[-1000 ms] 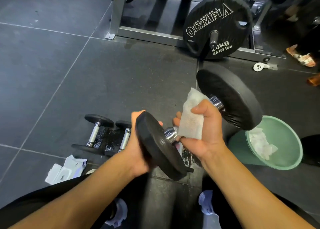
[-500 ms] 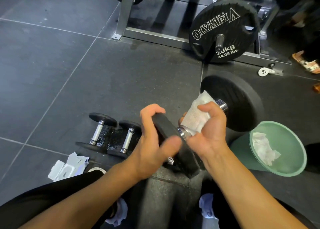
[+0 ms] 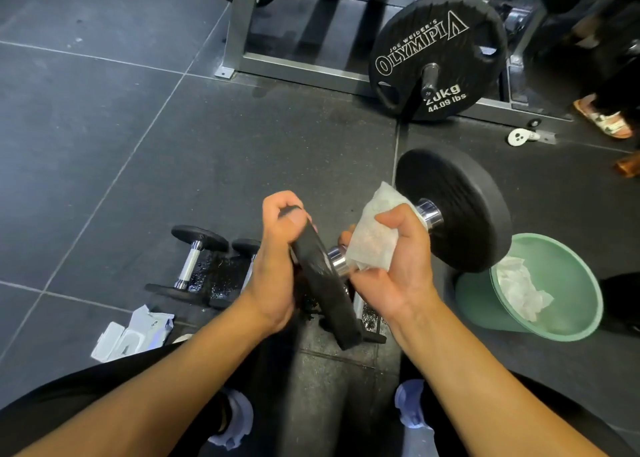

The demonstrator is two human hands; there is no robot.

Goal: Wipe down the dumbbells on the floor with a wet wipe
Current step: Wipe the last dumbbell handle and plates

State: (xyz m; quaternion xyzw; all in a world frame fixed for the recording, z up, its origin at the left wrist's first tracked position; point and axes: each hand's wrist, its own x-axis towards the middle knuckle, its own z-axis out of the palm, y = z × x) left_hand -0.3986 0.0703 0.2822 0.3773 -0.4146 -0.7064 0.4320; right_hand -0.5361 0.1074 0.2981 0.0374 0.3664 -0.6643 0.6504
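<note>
nearest, the left hand (image 3: 280, 249) has shifted. a second ago it cupped the near plate (image 3: 325, 294) of the dumbbell (image 3: 427, 214) from behind; now its fingers and thumb are clamped over that plate's top rim. the right hand (image 3: 398, 266) has not let go: it is still closed round the handle, with the wipe (image 3: 374, 235) wrapped between palm and steel. the dumbbell is held off the floor (image 3: 104, 145) in front of the knees, slanting away to the right, and bare chrome shows at both ends of the wipe.

the new hold on the rim looks like a re-grip for turning the bar, so the handle spins inside the wipe and fresh metal meets it. so the handle is probably mid-clean, and the plates may still need a pass.

just beyond the left hand a pair of small dumbbells (image 3: 194, 256) lies on the floor on a wet-looking patch, with an opened wipe packet (image 3: 135, 332) nearer the knee. to the right a green bin (image 3: 585, 304) holds crumpled used wipes (image 3: 519, 287).

farthest off, a big weight plate (image 3: 436, 55) sits on a grey rack (image 3: 239, 31).
</note>
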